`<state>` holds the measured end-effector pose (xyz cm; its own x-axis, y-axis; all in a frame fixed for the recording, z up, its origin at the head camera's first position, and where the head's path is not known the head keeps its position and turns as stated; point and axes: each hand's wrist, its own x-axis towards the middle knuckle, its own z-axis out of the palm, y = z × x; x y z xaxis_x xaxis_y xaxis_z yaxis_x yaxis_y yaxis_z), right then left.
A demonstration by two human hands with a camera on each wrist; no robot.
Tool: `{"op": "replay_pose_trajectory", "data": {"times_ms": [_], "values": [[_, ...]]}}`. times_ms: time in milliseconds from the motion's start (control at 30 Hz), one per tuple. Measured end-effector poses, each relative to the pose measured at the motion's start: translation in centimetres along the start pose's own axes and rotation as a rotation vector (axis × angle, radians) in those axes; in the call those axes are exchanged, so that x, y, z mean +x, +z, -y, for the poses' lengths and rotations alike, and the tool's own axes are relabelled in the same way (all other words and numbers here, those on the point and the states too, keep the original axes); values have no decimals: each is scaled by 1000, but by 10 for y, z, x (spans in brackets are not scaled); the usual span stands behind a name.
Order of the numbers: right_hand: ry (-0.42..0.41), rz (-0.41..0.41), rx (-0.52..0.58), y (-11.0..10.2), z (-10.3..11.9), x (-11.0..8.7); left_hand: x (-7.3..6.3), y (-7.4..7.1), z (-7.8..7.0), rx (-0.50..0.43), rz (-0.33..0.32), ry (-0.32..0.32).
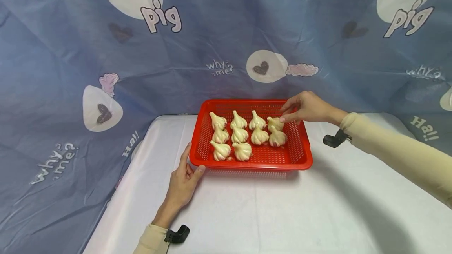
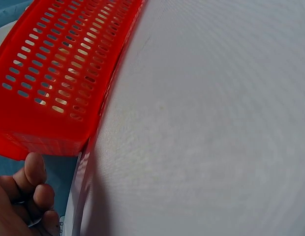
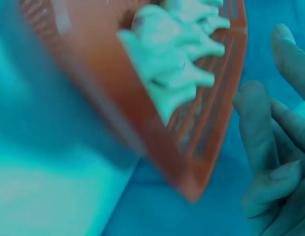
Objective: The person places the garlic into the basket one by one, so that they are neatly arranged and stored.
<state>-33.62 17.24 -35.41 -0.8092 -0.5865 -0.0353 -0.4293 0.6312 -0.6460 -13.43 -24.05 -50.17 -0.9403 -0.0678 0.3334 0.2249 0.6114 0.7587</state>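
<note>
A red plastic basket (image 1: 247,166) with slotted walls holds several pale garlic bulbs (image 1: 243,152) set in rows. My left hand (image 1: 181,185) grips the basket's near left corner, thumb at the front rim and forefinger along the left side. In the left wrist view, curled fingertips (image 2: 35,169) show by the basket's rim. Over the back right of the basket is my right hand (image 1: 307,107), its thumb and fingers apart beside the rightmost back garlic bulb (image 1: 274,124). The right wrist view shows nothing between these fingers (image 3: 255,118).
The basket stands on a white-covered table (image 1: 261,214), close to its back edge. Behind hangs a blue printed cloth (image 1: 197,46), which also drops along the left side. Black wrist cameras (image 1: 178,234) are strapped to both forearms.
</note>
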Motion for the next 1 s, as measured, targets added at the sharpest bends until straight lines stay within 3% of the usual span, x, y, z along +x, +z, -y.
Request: {"op": "replay_pose_trajectory", "data": {"times_ms": [433, 567, 800, 1000], "values": [[159, -59, -103, -43, -45, -50, 0, 0, 1, -7, -6, 13], [187, -81, -169, -52, -61, -66, 0, 0, 0, -10, -5, 9], [187, -197, -391, -66, -99, -94, 0, 0, -1, -10, -7, 3], [270, -216, -440, -75, -132, -118, 0, 0, -1, -8, -5, -2]]}}
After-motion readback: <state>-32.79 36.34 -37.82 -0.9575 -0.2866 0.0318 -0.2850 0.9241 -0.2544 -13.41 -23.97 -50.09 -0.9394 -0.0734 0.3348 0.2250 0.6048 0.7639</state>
